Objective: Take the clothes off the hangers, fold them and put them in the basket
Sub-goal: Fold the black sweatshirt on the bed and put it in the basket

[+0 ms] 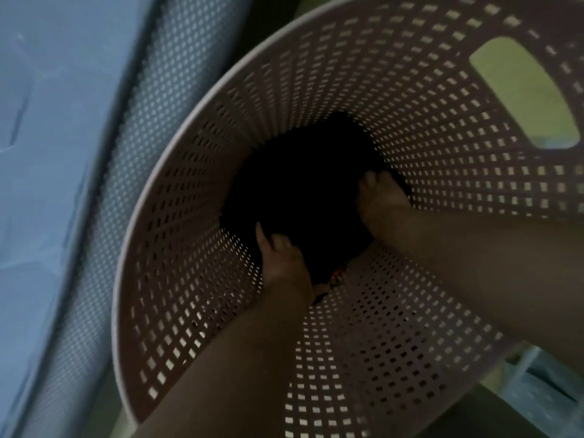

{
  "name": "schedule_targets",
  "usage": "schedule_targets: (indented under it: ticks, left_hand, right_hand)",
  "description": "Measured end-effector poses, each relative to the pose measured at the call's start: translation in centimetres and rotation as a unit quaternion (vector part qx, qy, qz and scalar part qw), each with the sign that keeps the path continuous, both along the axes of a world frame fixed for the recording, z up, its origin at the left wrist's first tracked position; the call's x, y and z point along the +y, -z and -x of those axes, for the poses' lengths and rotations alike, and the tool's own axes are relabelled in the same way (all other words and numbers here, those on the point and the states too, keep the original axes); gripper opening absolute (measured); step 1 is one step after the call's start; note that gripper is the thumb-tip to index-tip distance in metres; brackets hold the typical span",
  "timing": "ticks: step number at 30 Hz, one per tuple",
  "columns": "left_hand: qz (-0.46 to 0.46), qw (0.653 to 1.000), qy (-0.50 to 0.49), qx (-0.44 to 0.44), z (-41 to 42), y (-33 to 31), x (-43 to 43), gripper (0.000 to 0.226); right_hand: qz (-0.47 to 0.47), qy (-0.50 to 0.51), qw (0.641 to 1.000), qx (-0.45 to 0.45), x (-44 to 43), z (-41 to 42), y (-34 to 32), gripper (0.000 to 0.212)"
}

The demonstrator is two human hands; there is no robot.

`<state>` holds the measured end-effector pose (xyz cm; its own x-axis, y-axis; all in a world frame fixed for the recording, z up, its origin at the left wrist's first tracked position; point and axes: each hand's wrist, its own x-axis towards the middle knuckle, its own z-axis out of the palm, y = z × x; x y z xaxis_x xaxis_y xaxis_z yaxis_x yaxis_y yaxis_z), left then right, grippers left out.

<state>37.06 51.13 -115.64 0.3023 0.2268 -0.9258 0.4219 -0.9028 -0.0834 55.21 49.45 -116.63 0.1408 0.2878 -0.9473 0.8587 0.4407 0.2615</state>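
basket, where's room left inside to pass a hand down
The dark garment covers nearly the whole floor of the basket, with the left hand and right hand at its near edges. Free room: only above it, along the perforated walls.

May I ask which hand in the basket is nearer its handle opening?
The right hand, at the right edge of the dark garment, toward the handle opening; the left hand holds its lower-left edge.

A round, pale, perforated laundry basket [442,153], with a handle cut-out in its far right wall, holds the load. On its bottom lies a dark folded garment [303,191], covering most of the base. A scrap of red-patterned cloth [336,275] shows at the garment's near edge.
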Motion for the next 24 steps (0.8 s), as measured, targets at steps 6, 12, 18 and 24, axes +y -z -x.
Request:
schedule_targets:
  ticks: [6, 12, 18, 24]
  left_hand:
    - [-0.016, 0.999, -0.036, 0.028, 0.5, 1.4, -0.7, 0.116]
    - [-0.043, 0.999, -0.002, 0.019, -3.9, -0.3, 1.5, 0.062]
    - [-0.143, 0.988, 0.029, 0.050, -2.1, 0.9, 2.3, 0.090]
    - [-0.132, 0.989, 0.067, -0.014, 1.7, 4.5, 3.1, 0.135]
  right_hand:
    - [0.001, -0.015, 1.000, -0.020, -0.6, 1.0, 1.4, 0.084]
    - [-0.059, 0.070, 0.994, 0.053, 5.2, 4.9, -1.6, 0.052]
    - [-0.129, -0.032, 0.989, 0.060, 4.5, 2.2, 0.5, 0.088]
    - [-0.109, -0.030, 0.992, 0.056, 2.8, 0.1, 3.9, 0.106]
